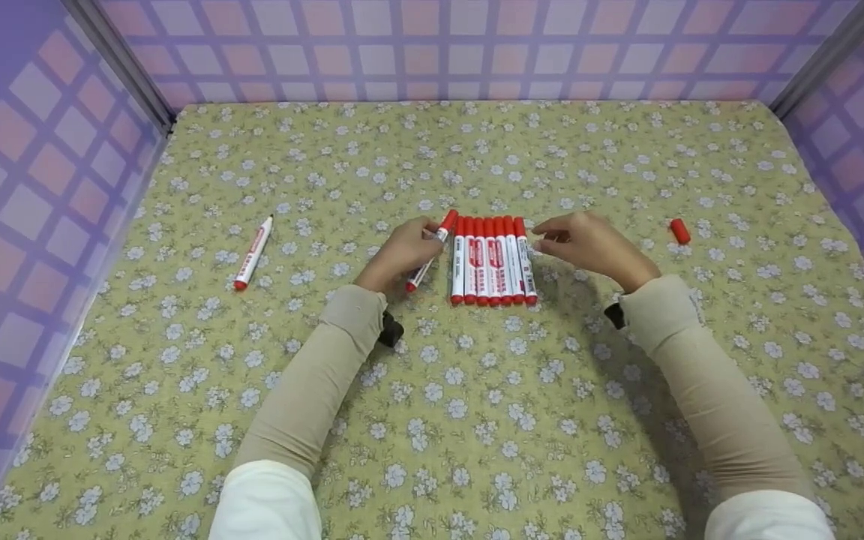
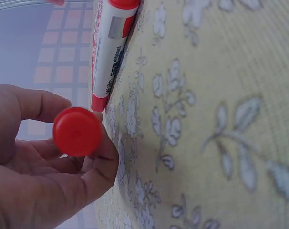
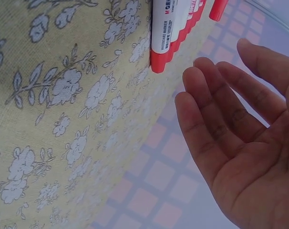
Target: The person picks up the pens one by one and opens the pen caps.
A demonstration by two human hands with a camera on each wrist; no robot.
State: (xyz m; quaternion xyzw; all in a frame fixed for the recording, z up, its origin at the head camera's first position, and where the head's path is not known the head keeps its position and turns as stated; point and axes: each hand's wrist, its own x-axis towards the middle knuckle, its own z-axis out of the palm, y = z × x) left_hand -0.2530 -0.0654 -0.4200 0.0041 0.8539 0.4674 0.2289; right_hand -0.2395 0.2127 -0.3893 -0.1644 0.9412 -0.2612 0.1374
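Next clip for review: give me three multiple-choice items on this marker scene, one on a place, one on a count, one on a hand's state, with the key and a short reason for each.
1. Where does the loose red cap lie?
A. On the cloth, to the right of the right hand
B. Under the lone marker on the left
C. On top of the row of markers

2. How many markers lie side by side in the row of markers?
A. Three
B. Seven
C. Twelve

3. How is the right hand?
A. Clenched in a fist
B. Gripping the loose cap
C. Open, fingers straight, beside the row

Key: 1 A, the cap sits alone on the floral cloth, past the right hand. 2 B, seven red caps can be counted in the head view. 3 C, the right wrist view shows straight fingers holding nothing, while the left hand holds an angled marker.
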